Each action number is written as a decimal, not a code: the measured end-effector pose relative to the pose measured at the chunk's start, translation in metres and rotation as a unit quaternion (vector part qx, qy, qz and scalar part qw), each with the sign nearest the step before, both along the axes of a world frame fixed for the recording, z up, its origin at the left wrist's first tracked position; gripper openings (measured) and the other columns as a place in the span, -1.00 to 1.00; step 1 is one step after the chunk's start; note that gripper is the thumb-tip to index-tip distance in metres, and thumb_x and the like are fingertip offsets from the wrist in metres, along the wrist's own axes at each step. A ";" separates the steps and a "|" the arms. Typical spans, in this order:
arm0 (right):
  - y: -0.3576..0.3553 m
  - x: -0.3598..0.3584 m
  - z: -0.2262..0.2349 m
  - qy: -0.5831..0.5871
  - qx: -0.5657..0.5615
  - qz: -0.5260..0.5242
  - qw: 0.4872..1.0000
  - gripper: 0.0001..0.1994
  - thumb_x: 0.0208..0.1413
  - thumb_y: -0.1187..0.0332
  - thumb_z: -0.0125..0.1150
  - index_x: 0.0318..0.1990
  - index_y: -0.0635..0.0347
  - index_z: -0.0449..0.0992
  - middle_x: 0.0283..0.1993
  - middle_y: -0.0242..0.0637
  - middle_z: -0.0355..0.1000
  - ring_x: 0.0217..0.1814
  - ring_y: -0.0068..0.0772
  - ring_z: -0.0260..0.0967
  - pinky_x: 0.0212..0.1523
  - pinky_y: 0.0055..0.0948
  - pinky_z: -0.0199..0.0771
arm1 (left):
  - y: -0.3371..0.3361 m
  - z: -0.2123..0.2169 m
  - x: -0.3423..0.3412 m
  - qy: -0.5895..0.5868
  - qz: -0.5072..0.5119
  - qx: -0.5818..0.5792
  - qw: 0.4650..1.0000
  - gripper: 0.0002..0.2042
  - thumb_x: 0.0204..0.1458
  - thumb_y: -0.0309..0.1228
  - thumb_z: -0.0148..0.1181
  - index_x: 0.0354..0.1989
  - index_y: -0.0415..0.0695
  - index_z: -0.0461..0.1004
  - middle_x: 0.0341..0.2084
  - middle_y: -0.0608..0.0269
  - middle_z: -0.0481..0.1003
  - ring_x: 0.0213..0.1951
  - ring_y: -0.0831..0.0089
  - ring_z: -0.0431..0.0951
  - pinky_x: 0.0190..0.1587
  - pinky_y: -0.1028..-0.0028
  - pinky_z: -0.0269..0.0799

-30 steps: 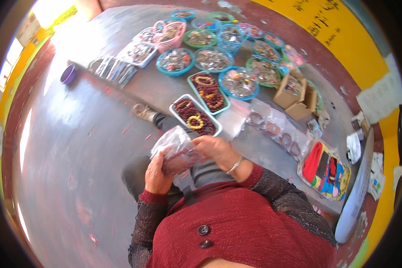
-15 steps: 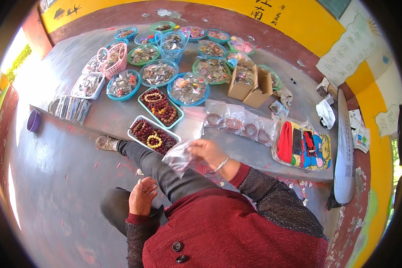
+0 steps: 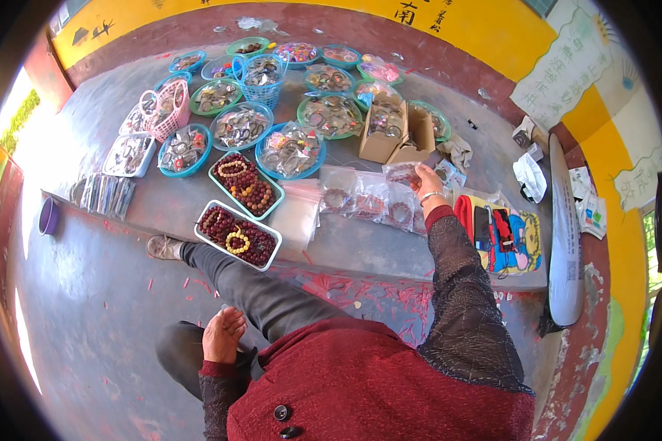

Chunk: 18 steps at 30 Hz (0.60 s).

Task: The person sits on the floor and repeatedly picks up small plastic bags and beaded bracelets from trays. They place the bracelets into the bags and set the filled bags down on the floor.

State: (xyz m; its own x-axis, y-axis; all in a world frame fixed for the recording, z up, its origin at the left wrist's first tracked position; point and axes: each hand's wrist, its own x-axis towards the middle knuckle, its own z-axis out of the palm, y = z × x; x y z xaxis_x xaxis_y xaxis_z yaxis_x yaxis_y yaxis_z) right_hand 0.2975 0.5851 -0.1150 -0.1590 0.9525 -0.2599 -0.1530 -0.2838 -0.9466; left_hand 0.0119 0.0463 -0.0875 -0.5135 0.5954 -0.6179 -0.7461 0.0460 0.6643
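My right hand [image 3: 426, 184] is stretched out over the raised ledge. It pinches the edge of a small clear plastic bag [image 3: 399, 173] with a dark reddish bracelet inside. Just below that bag lies a row of similar bagged bracelets [image 3: 369, 198]. My left hand [image 3: 224, 334] rests by my bent knee, palm turned up, fingers loosely apart with nothing in them. Between the row and the bead trays lies a stack of flat clear bags [image 3: 299, 213]. One white tray [image 3: 266, 262] holds dark red bead bracelets and a yellow one; a green-rimmed tray [image 3: 278, 200] behind it holds more.
Several round baskets [image 3: 296, 176] of bagged trinkets fill the back of the ledge, beside an open cardboard box [image 3: 381, 147]. Folded colourful cloth [image 3: 526, 250] with dark phones on it lies at the right. A purple bowl [image 3: 49, 217] stands at far left.
My right hand has moved away from over my leg, forward and right, carrying the bagged bracelet to the row. My left hand has stayed near my knee. The view has shifted slightly.
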 end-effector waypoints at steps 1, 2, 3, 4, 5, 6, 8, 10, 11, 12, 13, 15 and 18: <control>0.004 0.004 -0.009 0.008 -0.006 -0.018 1.000 -0.90 0.09 0.31 0.10 -0.27 0.06 0.42 -0.50 -0.42 0.42 -0.55 -0.50 0.38 -0.61 -0.54 0.35 | 0.000 0.001 0.000 0.004 0.001 -0.012 1.000 -0.70 0.13 -0.22 -0.04 -0.18 -0.22 0.40 -0.32 0.15 0.51 -0.31 0.38 0.51 -0.27 0.47 0.40; 0.009 0.009 -0.022 0.015 -0.012 -0.036 0.999 -0.91 0.10 0.32 0.09 -0.27 0.07 0.42 -0.50 -0.40 0.42 -0.56 -0.47 0.38 -0.61 -0.53 0.36 | 0.000 0.001 0.001 0.008 0.002 -0.023 1.000 -0.70 0.13 -0.22 -0.04 -0.18 -0.22 0.40 -0.32 0.15 0.51 -0.31 0.38 0.51 -0.27 0.47 0.40; 0.013 0.018 -0.041 0.017 -0.048 -0.049 0.998 -0.91 0.10 0.33 0.08 -0.27 0.07 0.41 -0.51 -0.38 0.41 -0.56 -0.44 0.38 -0.61 -0.52 0.36 | 0.001 0.001 0.002 0.012 0.001 -0.033 0.999 -0.70 0.13 -0.22 -0.04 -0.18 -0.22 0.40 -0.32 0.15 0.51 -0.32 0.38 0.51 -0.27 0.47 0.40; 0.015 0.028 -0.068 0.019 -0.082 -0.062 0.994 -0.92 0.10 0.34 0.07 -0.27 0.08 0.41 -0.51 -0.37 0.40 -0.56 -0.40 0.38 -0.62 -0.51 0.36 | 0.003 0.000 0.001 0.014 -0.002 -0.034 0.999 -0.70 0.13 -0.22 -0.04 -0.18 -0.22 0.40 -0.32 0.15 0.51 -0.31 0.37 0.51 -0.27 0.47 0.40; 0.017 0.039 -0.093 0.019 -0.116 -0.074 0.990 -0.92 0.11 0.34 0.06 -0.27 0.08 0.40 -0.52 -0.36 0.39 -0.56 -0.37 0.39 -0.62 -0.50 0.36 | 0.003 -0.001 0.001 0.013 -0.005 -0.034 0.999 -0.70 0.13 -0.21 -0.04 -0.18 -0.22 0.40 -0.32 0.15 0.51 -0.31 0.37 0.52 -0.27 0.47 0.41; 0.022 0.056 -0.117 0.010 -0.161 -0.105 0.981 -0.93 0.11 0.36 0.06 -0.28 0.08 0.40 -0.51 -0.35 0.38 -0.55 -0.35 0.39 -0.63 -0.48 0.37 | 0.006 -0.004 0.002 0.009 -0.011 -0.032 0.999 -0.70 0.13 -0.21 -0.04 -0.18 -0.22 0.40 -0.32 0.14 0.51 -0.31 0.37 0.52 -0.27 0.47 0.41; 0.015 0.061 -0.144 -0.007 -0.226 -0.120 0.967 -0.93 0.10 0.37 0.07 -0.27 0.08 0.39 -0.49 -0.34 0.36 -0.54 -0.32 0.39 -0.64 -0.45 0.37 | 0.004 -0.008 0.000 0.014 -0.010 -0.035 0.999 -0.70 0.13 -0.22 -0.04 -0.18 -0.21 0.40 -0.32 0.14 0.51 -0.31 0.37 0.52 -0.28 0.48 0.41; 0.000 0.056 -0.149 -0.032 -0.256 -0.102 0.961 -0.92 0.09 0.38 0.08 -0.25 0.06 0.38 -0.47 -0.34 0.36 -0.53 -0.31 0.39 -0.63 -0.43 0.37 | 0.002 -0.007 0.001 0.019 -0.006 -0.043 0.999 -0.71 0.14 -0.22 -0.05 -0.18 -0.21 0.41 -0.32 0.14 0.52 -0.31 0.36 0.53 -0.29 0.48 0.41; -0.002 0.060 -0.151 -0.045 -0.247 -0.091 0.964 -0.91 0.09 0.38 0.09 -0.25 0.05 0.37 -0.45 -0.35 0.36 -0.52 -0.31 0.40 -0.63 -0.43 0.37 | 0.003 -0.008 0.001 0.018 -0.006 -0.042 0.999 -0.71 0.14 -0.23 -0.05 -0.18 -0.21 0.41 -0.32 0.14 0.52 -0.31 0.36 0.53 -0.29 0.48 0.41; -0.003 0.064 -0.152 -0.059 -0.237 -0.079 0.967 -0.90 0.09 0.39 0.09 -0.24 0.04 0.37 -0.44 -0.35 0.36 -0.51 -0.30 0.40 -0.63 -0.43 0.36 | 0.004 -0.009 0.002 0.017 -0.007 -0.041 0.999 -0.71 0.14 -0.23 -0.05 -0.18 -0.20 0.41 -0.32 0.14 0.52 -0.31 0.36 0.53 -0.29 0.48 0.42; -0.003 0.068 -0.153 -0.072 -0.227 -0.067 0.969 -0.89 0.08 0.39 0.10 -0.23 0.03 0.36 -0.43 -0.35 0.37 -0.50 -0.30 0.40 -0.62 -0.42 0.36 | 0.005 -0.010 0.001 0.018 -0.008 -0.042 0.999 -0.72 0.14 -0.23 -0.05 -0.18 -0.21 0.41 -0.32 0.14 0.52 -0.31 0.36 0.53 -0.29 0.48 0.42; -0.001 0.074 -0.150 -0.095 -0.228 -0.057 0.967 -0.87 0.08 0.39 0.10 -0.21 0.02 0.36 -0.42 -0.35 0.38 -0.49 -0.29 0.41 -0.62 -0.41 0.35 | 0.008 -0.011 0.002 0.018 -0.009 -0.046 0.999 -0.72 0.14 -0.24 -0.06 -0.18 -0.21 0.41 -0.32 0.14 0.51 -0.31 0.37 0.53 -0.29 0.48 0.42; -0.001 0.080 -0.146 -0.136 -0.233 -0.014 0.963 -0.83 0.08 0.38 0.10 -0.16 -0.01 0.36 -0.40 -0.37 0.39 -0.50 -0.30 0.41 -0.62 -0.40 0.33 | 0.010 -0.011 0.003 0.022 -0.022 -0.061 0.998 -0.72 0.15 -0.24 -0.07 -0.18 -0.21 0.41 -0.31 0.14 0.51 -0.30 0.38 0.52 -0.29 0.47 0.42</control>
State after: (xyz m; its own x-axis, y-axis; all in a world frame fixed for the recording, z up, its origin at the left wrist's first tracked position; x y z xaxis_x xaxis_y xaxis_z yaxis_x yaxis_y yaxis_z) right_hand 0.3776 0.5843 -0.2610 0.0002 0.7247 -0.6891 0.0680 -0.6875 -0.7230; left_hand 0.0151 0.0563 -0.0982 -0.5164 0.5403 -0.6644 -0.7119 0.1604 0.6837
